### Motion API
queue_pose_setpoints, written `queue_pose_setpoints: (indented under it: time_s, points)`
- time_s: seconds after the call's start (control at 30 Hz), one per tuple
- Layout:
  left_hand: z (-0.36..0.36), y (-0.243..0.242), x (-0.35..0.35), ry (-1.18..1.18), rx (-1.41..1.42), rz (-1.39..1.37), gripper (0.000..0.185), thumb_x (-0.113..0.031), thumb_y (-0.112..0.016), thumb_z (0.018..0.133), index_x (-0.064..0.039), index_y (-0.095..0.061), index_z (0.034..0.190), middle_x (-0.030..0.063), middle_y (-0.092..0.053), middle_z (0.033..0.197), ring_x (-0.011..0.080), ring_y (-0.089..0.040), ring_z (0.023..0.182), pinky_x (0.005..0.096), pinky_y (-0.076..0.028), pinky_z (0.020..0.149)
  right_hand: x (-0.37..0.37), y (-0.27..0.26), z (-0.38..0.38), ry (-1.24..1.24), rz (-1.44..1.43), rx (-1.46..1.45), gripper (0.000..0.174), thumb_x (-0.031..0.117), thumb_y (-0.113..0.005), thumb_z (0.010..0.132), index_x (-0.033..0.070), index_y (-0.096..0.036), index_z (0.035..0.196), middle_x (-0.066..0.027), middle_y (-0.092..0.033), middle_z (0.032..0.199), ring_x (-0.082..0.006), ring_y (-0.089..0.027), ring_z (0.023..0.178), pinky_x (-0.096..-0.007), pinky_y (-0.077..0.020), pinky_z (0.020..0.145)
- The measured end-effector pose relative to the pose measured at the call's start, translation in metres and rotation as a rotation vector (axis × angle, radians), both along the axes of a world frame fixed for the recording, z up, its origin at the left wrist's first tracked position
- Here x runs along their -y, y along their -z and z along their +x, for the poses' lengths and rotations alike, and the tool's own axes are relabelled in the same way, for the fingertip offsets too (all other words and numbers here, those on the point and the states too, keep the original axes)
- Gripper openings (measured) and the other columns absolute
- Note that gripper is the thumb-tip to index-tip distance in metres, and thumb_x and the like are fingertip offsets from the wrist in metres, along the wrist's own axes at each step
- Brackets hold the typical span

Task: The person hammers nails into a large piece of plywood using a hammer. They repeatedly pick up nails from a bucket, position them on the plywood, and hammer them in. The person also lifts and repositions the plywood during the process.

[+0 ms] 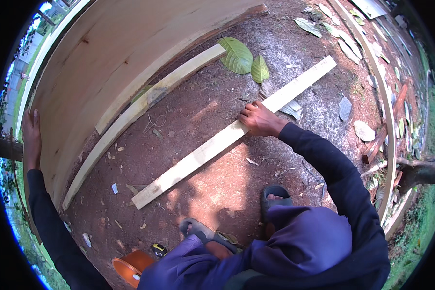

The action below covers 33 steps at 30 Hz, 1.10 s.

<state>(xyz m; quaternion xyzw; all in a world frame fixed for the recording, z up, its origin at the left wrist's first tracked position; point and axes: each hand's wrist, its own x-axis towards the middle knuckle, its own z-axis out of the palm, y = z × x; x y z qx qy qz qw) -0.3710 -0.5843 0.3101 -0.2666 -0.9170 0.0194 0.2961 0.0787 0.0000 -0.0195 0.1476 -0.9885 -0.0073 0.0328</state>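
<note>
My right hand (259, 119) grips a pale wooden batten (199, 156) near its middle, fingers curled over the far edge. The batten runs slantwise above or on the bare soil; whether it touches the ground I cannot tell. On the far left my left hand (32, 139) rests flat against the edge of a large wooden panel (94, 69), which stands on its side. Along the panel's foot lies a second wooden batten (141, 105), seen bent by the lens.
A yellow-and-black tape measure (159, 250) lies by an orange container (130, 266) near my feet. Large leaves (237, 56) litter the reddish soil. To the right stretch a long wooden strip (388, 119) and a brown timber piece (375, 145); a branch (417, 172) sits beyond.
</note>
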Motion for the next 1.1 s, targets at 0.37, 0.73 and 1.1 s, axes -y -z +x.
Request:
queue_pose_setpoints:
  time_s: [0.37, 0.73, 1.1]
  points:
    - [0.069, -0.024, -0.06, -0.013, 0.206, 0.007, 0.071, -0.066, -0.036, 0.103, -0.008, -0.047, 0.142, 0.0166, -0.052, 0.137, 0.0385, -0.046, 0.13, 0.0543, -0.03, 0.11, 0.116, -0.015, -0.064, -0.185, -0.259, -0.16, 0.072, 0.044, -0.082, 0.075, 0.005, -0.059, 0.13, -0.011, -0.062, 0.121, -0.0297, -0.057, 0.114, -0.0468, -0.0425, 0.099]
    - [0.103, -0.03, -0.086, -0.168, 0.263, -0.067, 0.071, -0.053, -0.043, 0.106, 0.01, -0.039, 0.141, 0.0334, -0.045, 0.14, 0.0474, -0.043, 0.13, 0.05, -0.032, 0.113, -0.003, -0.039, -0.23, -0.061, -0.111, -0.202, 0.073, 0.032, -0.079, 0.083, 0.002, -0.049, 0.142, -0.018, -0.054, 0.139, -0.0385, -0.047, 0.133, -0.0531, -0.0332, 0.116]
    - [0.049, -0.009, -0.071, 0.044, -0.02, 0.016, 0.068, -0.061, -0.037, 0.105, -0.007, -0.044, 0.145, 0.0185, -0.051, 0.136, 0.0372, -0.046, 0.132, 0.0519, -0.03, 0.111, -0.037, -0.01, -0.345, 0.033, -0.135, -0.381, 0.066, 0.026, -0.078, 0.081, 0.002, -0.054, 0.137, -0.0157, -0.057, 0.139, -0.0345, -0.05, 0.133, -0.0503, -0.0346, 0.118]
